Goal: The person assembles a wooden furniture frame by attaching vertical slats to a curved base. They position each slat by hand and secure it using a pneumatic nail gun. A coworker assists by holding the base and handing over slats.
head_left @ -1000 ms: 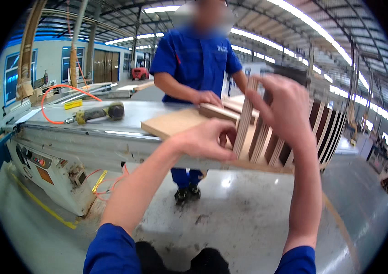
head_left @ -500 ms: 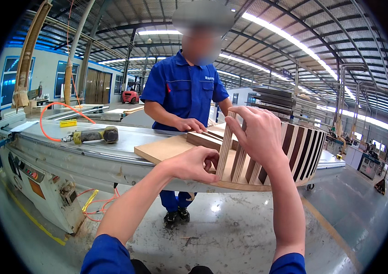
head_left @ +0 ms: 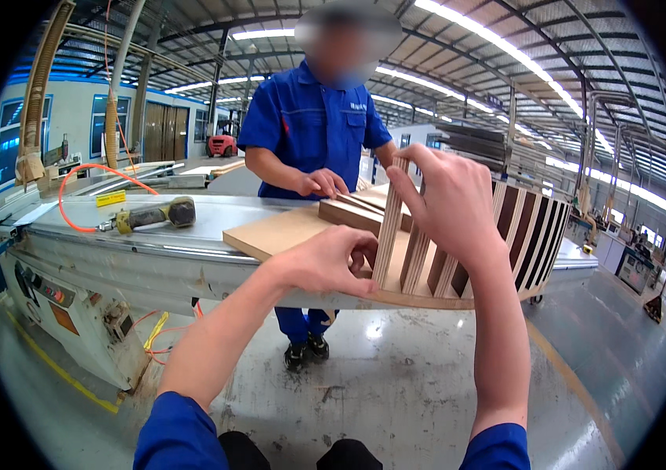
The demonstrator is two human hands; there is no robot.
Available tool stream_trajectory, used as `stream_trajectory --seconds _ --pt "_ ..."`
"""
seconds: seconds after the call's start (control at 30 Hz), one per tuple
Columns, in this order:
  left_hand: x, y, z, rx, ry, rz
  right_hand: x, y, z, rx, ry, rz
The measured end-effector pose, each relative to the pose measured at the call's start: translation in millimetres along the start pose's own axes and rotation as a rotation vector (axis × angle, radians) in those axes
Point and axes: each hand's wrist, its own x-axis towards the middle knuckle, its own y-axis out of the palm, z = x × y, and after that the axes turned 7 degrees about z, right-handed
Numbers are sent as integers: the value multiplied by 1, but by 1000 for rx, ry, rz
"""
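Observation:
An upright plywood slat [head_left: 388, 235] stands at the near edge of a flat tan board [head_left: 274, 233]. My right hand [head_left: 454, 200] is closed on its top end, thumb on one side and fingers over the other. Low on the same slat, my left hand [head_left: 329, 262] pinches it between thumb and curled fingers, close to the board. To the right, more upright slats [head_left: 541, 231] with layered edges follow the board's curved rim, alternating dark and pale. My right hand and forearm hide part of that row. Brown wooden strips [head_left: 349, 215] lie flat on the board behind the slat.
Across the board stands a co-worker in blue [head_left: 305, 125], one hand [head_left: 321, 182] at the flat strips. The board rests on a long metal machine table [head_left: 137, 251]. A yellow-black air tool [head_left: 157, 215] with an orange hose [head_left: 66, 188] lies at left.
My view has shifted slightly, so the slats and board sit a little differently in the picture. Both hands stay on the same slat. The co-worker's hand remains near the flat strips.

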Motion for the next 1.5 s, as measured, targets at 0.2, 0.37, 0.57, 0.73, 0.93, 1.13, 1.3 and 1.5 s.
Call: stream_trajectory --seconds 0.2,0.37,0.57,0.73,0.93,1.13,1.3,1.5 --pt "4 6 1 -21 -19 35 -4 4 -5 -10 14 19" --pt "-2 0 -2 26 -1 46 0 1 -1 -34 13 40" --pt "-1 -5 -6 36 -28 69 0 2 -2 -7 -4 26" --pt "-1 -2 -8 47 -18 70 -2 3 -2 -14 0 -1" --pt "-13 -13 -8 44 -51 -82 -2 6 -5 0 9 -19" --pt "-7 -38 10 -155 -113 -308 -1 8 -2 -43 8 -15" --pt "0 -41 -21 -269 55 -285 -3 11 -7 -62 -37 -56" --pt "-13 -40 -13 -226 104 -288 -2 10 -7 -67 -2 -13"
